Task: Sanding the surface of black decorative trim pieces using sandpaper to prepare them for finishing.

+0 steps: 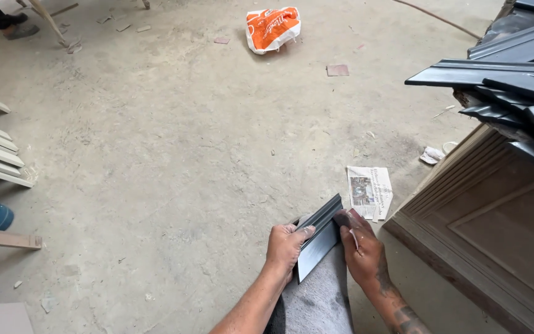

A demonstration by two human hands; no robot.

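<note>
Dusty floor (174, 154) is lying around — left hand (285, 244) is gripping the moulding (318, 238), right hand (361, 247) is pressing sandpaper (355, 238) on it, other mouldings (514, 86) are lying stacked.

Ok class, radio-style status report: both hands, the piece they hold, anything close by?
Left hand and right hand both gripping dark moulding strip. Folded newspaper on floor just beyond. Wooden panel at right.

moulding strip (319, 238) between hands | newspaper (369, 192) just beyond | panel (495, 229) right | bag (272, 28) far ahead
</note>
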